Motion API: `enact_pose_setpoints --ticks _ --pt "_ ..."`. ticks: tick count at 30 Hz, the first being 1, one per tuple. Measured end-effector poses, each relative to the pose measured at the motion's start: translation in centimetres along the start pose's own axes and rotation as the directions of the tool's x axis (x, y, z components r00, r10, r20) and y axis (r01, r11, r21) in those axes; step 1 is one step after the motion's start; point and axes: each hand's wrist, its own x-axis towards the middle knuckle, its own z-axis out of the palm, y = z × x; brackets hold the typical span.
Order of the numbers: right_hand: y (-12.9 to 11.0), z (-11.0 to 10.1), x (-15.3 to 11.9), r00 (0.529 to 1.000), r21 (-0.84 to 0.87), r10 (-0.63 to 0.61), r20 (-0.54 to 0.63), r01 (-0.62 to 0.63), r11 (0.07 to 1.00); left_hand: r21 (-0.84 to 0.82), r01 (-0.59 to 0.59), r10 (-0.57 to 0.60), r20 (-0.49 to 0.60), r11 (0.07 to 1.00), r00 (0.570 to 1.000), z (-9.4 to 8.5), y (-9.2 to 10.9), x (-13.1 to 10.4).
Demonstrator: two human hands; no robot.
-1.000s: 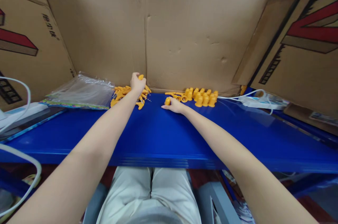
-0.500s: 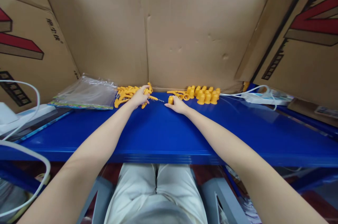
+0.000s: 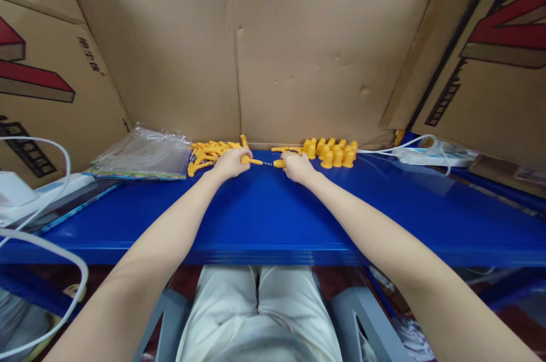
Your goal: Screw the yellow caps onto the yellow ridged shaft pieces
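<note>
My left hand point(image 3: 231, 164) is closed on a yellow corkscrew point(image 3: 256, 161), its thin metal spiral pointing right. Facing it across a small gap, a yellow bell-shaped piece point(image 3: 279, 163) lies on its side in the closed fingers of my right hand point(image 3: 297, 167). Beside my left wrist is a pile of similar yellow corkscrews point(image 3: 207, 153) with metal spirals showing. Upright yellow bell-shaped pieces point(image 3: 330, 154) stand in a cluster to the right of my right hand. Just behind that hand lie slim yellow parts point(image 3: 281, 149), partly hidden.
A blue table point(image 3: 264, 214) spans the view, walled at the back by cardboard point(image 3: 307, 49). Clear plastic bags point(image 3: 140, 154) lie at left. White cables and a power strip point(image 3: 422, 156) are at right; another white cable point(image 3: 63, 191) loops at far left.
My left hand has closed on the corkscrew, which has turned level between my hands. My right hand has tipped the bell-shaped piece from upright onto its side, facing the spiral.
</note>
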Motion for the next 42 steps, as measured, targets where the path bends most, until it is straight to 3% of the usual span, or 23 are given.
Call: enact_pose_setpoints --ticks 5,10,25,35,39,42 --pt "0.1 -0.4 -0.2 1.0 -0.049 0.006 0.004 -0.006 0.999 -0.086 -0.018 0.015 -0.037 0.996 0.999 0.4 -0.2 0.3" --pt "0.2 -0.2 -0.1 1.0 -0.049 0.009 -0.003 -0.009 0.999 -0.267 0.034 -0.032 0.009 0.963 0.999 0.6 -0.2 0.2" --pt "0.8 0.6 0.6 0.998 -0.012 0.049 -0.029 -0.05 0.999 -0.685 0.118 -0.099 0.067 0.719 0.993 0.8 0.6 0.4" --pt "1.2 1.2 1.0 0.997 0.06 0.054 -0.049 -0.051 0.997 -0.739 0.236 -0.174 0.161 0.632 0.971 -0.7 1.9 -0.4" --pt "1.1 1.3 1.1 0.997 0.102 0.033 -0.066 -0.027 0.994 -0.707 0.23 -0.153 0.172 0.668 0.973 -0.1 1.2 -0.2" --pt "0.9 1.4 1.1 0.994 0.132 -0.021 -0.111 0.036 0.991 -0.65 0.155 -0.091 0.131 0.744 0.987 0.5 0.7 0.0"
